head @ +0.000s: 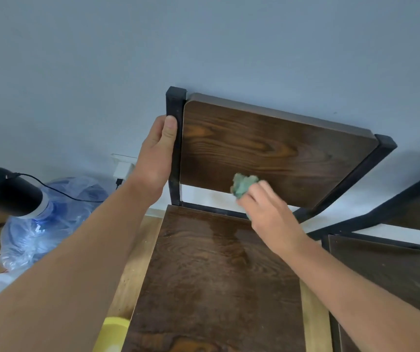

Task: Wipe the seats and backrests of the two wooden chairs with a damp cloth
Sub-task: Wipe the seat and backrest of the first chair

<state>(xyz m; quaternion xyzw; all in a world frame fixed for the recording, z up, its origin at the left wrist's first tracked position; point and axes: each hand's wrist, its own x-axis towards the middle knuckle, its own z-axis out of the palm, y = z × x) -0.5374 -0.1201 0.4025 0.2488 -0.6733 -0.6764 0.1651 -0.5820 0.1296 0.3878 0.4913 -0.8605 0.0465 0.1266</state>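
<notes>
A dark wooden chair with a black metal frame stands before me against a grey wall; its backrest faces me and its seat shows a wet sheen. My left hand grips the frame's left upright. My right hand holds a bunched green cloth pressed against the lower edge of the backrest. A second chair's seat and black frame sit at the right, partly cut off by the frame edge.
At the left, a large blue water bottle wrapped in plastic carries a black pump with a cable running to a wall plug. A yellow object sits on the wooden floor beside the chair.
</notes>
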